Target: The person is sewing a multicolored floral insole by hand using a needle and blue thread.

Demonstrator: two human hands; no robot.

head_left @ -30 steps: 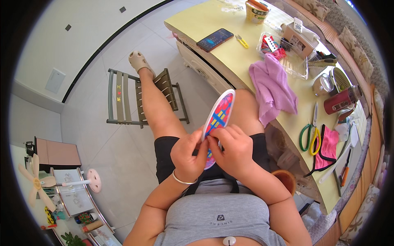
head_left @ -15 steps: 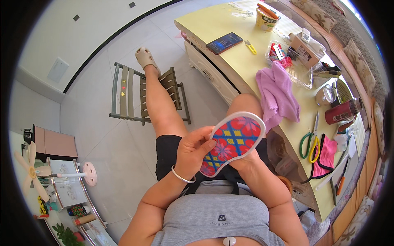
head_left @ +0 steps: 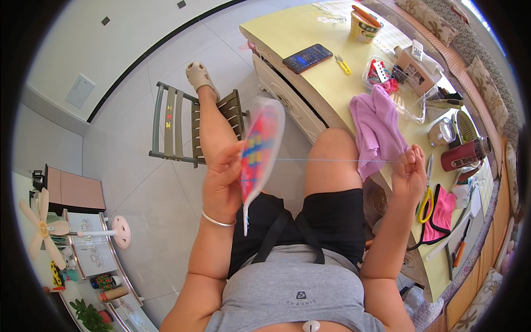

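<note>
My left hand (head_left: 224, 180) grips an embroidered insole (head_left: 259, 149) by its edge, wrist bracelet below. The insole is tilted almost edge-on and smeared by motion; it has a white rim and red, blue and yellow stitching. A thin light-blue thread (head_left: 326, 160) runs taut from the insole across my lap. At its other end my right hand (head_left: 409, 171) is closed, fingers pinched on the thread, over the table's near edge. Whether a needle is in those fingers cannot be made out. A lilac cloth (head_left: 379, 127) lies on the table just beyond the right hand.
On the yellow-covered table (head_left: 310, 27) are a phone (head_left: 307, 58), yellow snips (head_left: 343, 65), a tray of coloured threads (head_left: 381, 77), scissors (head_left: 426, 205), a pink and black cloth (head_left: 440, 216) and a dark red flask (head_left: 464, 155). A folding stool (head_left: 177, 124) supports one leg.
My right hand has left the insole and swung right, drawing the thread out straight. My left hand has moved left and turned the insole from face-up to nearly edge-on.
</note>
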